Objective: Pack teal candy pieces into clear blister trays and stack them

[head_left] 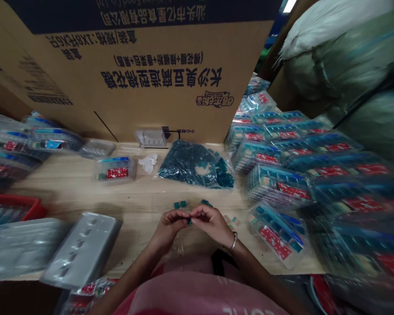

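Above the near part of the wooden table, my left hand (171, 227) and my right hand (213, 222) meet fingertip to fingertip. Both are closed in a pinch on a small dark teal cube (189, 222), mostly covered by the fingers. Just beyond them lie two loose teal cubes (180, 204) and another small teal clump (206, 203). Pale orange and green pieces (232, 222) rest beside my right hand. Farther back sits a clear plastic bag (187, 164) full of teal cubes, its opening toward the right.
A large cardboard box (157, 105) walls off the back. Stacked clear trays (276, 183) with teal pieces and red packets crowd the right. One filled tray (276, 234) lies nearer. At left are an upturned grey tray stack (82, 249), a red bin (36, 208) and crumpled tissue (148, 162).
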`<action>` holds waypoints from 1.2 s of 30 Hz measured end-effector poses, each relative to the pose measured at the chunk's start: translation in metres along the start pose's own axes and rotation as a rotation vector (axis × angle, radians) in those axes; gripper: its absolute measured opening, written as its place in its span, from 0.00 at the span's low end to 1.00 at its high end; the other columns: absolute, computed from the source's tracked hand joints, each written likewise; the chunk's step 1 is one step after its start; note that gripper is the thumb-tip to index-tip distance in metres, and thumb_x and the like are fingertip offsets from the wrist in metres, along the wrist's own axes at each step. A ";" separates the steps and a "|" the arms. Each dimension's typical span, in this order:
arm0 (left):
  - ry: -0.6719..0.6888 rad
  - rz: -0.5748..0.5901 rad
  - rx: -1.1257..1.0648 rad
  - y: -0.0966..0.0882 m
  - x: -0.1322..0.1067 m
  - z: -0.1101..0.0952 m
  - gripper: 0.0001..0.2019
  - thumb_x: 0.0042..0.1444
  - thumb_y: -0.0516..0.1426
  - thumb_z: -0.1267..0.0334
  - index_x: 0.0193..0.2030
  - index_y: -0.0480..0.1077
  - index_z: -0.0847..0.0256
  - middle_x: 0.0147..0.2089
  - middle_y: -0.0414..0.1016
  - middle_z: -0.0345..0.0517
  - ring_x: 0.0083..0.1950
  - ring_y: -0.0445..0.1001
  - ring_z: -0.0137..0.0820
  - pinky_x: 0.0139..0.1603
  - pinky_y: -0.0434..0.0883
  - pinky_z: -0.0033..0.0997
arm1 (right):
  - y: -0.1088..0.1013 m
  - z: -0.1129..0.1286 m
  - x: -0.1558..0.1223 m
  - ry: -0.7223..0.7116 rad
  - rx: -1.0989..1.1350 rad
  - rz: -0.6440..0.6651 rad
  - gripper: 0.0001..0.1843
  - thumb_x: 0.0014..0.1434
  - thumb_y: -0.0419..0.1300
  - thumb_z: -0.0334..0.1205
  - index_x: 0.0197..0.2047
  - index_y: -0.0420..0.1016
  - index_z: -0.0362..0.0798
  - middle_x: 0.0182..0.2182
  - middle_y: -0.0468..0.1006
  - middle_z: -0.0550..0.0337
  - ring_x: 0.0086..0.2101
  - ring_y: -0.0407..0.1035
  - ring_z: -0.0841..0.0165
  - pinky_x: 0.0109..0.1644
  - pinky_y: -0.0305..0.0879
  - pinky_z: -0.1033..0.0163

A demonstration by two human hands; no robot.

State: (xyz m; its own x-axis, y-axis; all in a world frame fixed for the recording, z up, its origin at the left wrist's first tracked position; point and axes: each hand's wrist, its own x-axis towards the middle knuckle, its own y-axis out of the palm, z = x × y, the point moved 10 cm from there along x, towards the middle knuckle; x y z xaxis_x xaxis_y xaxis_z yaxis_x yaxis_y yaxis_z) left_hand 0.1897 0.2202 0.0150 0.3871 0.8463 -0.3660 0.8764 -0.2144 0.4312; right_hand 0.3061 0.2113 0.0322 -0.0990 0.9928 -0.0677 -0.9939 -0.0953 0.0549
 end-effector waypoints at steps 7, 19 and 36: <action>0.027 0.012 -0.062 0.003 -0.005 -0.008 0.15 0.36 0.69 0.66 0.32 0.74 0.60 0.31 0.77 0.39 0.32 0.72 0.25 0.34 0.67 0.22 | 0.001 0.027 -0.009 -0.120 -0.208 -0.030 0.06 0.52 0.60 0.39 0.34 0.74 0.47 0.29 0.72 0.61 0.30 0.67 0.71 0.34 0.63 0.66; 0.103 0.002 0.157 0.007 -0.019 -0.023 0.11 0.38 0.68 0.62 0.30 0.76 0.61 0.29 0.77 0.41 0.30 0.73 0.28 0.36 0.70 0.28 | 0.007 0.011 -0.010 -0.022 -0.070 -0.028 0.09 0.50 0.62 0.44 0.31 0.71 0.48 0.25 0.72 0.63 0.27 0.65 0.72 0.30 0.62 0.67; 0.118 -0.048 0.213 -0.003 -0.014 -0.016 0.15 0.38 0.67 0.56 0.30 0.72 0.62 0.25 0.75 0.40 0.26 0.73 0.27 0.28 0.69 0.25 | 0.016 -0.001 -0.012 0.067 0.078 0.034 0.14 0.50 0.63 0.48 0.34 0.71 0.48 0.27 0.72 0.63 0.28 0.67 0.72 0.34 0.63 0.65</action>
State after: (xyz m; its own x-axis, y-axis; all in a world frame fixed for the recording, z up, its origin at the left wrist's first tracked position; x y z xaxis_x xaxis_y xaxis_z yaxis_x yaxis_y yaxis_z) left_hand 0.1771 0.2172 0.0321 0.3187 0.9064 -0.2774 0.9383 -0.2601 0.2280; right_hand 0.2917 0.1973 0.0331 -0.1379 0.9818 -0.1308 -0.9834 -0.1201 0.1358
